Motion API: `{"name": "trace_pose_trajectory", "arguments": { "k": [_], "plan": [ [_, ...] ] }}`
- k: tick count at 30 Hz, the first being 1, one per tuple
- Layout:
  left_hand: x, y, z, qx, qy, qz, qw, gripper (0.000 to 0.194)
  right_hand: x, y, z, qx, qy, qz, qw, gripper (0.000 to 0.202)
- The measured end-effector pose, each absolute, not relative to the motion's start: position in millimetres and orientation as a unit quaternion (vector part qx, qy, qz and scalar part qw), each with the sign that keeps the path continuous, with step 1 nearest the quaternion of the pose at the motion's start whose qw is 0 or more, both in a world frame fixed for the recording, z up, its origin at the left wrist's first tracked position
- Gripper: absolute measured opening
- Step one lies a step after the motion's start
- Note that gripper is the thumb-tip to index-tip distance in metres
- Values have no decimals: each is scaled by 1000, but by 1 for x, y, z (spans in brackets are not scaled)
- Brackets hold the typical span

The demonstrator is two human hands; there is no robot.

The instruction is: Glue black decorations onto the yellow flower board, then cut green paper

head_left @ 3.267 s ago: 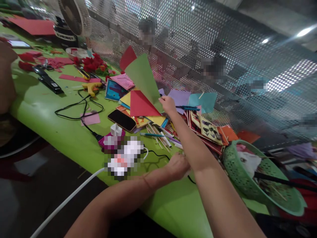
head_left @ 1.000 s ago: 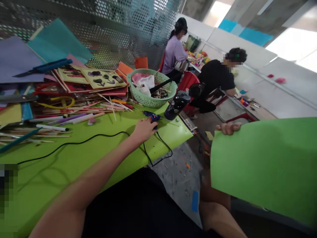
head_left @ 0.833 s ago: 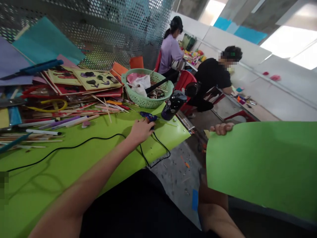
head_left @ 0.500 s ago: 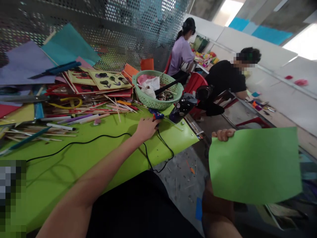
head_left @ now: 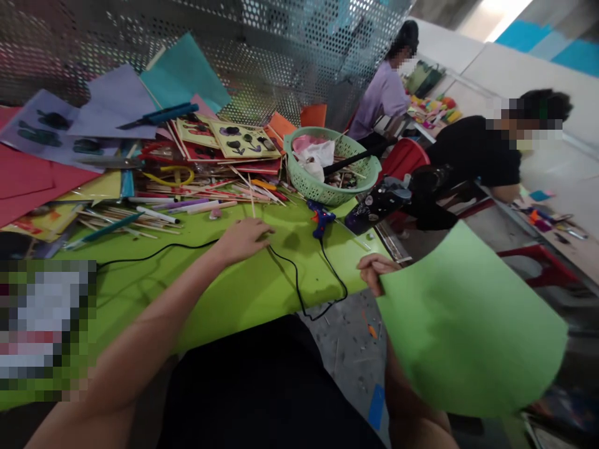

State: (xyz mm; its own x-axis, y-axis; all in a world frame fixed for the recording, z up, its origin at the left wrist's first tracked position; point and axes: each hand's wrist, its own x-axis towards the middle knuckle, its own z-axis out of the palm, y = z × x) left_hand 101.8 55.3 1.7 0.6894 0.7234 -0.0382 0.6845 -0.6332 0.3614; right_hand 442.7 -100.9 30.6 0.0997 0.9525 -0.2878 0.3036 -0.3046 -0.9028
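Note:
My left hand hovers low over the green tabletop, fingers somewhat spread with nothing in them. To its right a blue glue gun stands on the table, apart from the hand, with a black cord trailing from it. My right hand pinches the left edge of a green paper sheet, which hangs curved beyond the table's right edge. The sheet hides much of my right forearm.
A green basket and a dark tumbler stand at the back right. Sticks, markers and coloured papers are piled at the back left. Two people sit beyond, near red chairs.
My left hand has come off the glue gun and moved left, leaving it standing. My right hand has brought the green sheet nearer the table. The view has shifted.

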Motion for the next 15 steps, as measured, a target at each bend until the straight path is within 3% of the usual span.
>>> {"name": "trace_pose_trajectory", "arguments": {
  "k": [7,12,15],
  "plan": [
    [92,73,-6,829,518,165,136,34,404,-96,18,-604,-503,539,304,27],
    [77,77,-2,810,553,158,113,32,439,-100,23,-623,-492,423,438,34],
    [74,80,0,804,575,128,81,40,479,-100,32,-662,-463,345,479,34]
  ]
}}
